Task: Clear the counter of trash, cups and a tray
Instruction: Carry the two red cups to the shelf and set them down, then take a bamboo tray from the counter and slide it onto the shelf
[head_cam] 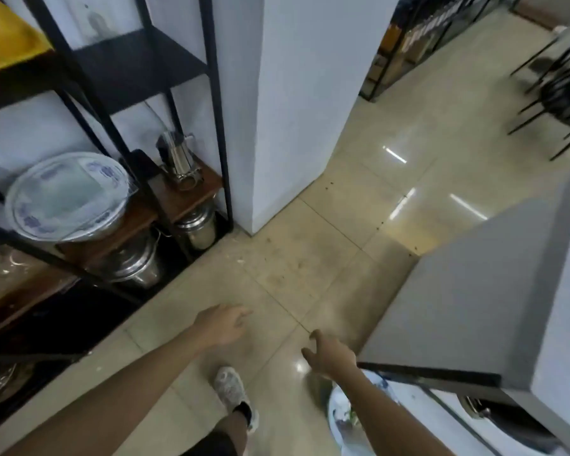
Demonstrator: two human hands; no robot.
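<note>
Both my hands hang in front of me over the tiled floor and hold nothing. My left hand has relaxed fingers pointing forward. My right hand is beside it with loosely spread, slightly curled fingers, close to the corner of a grey counter. Below my right forearm stands a bin with a white liner and some trash inside. No cups or tray show in this view.
A black metal shelf on the left carries a large patterned platter, steel pots and a steel pitcher. A white pillar stands ahead. Black chairs are far right. My shoe is on the floor.
</note>
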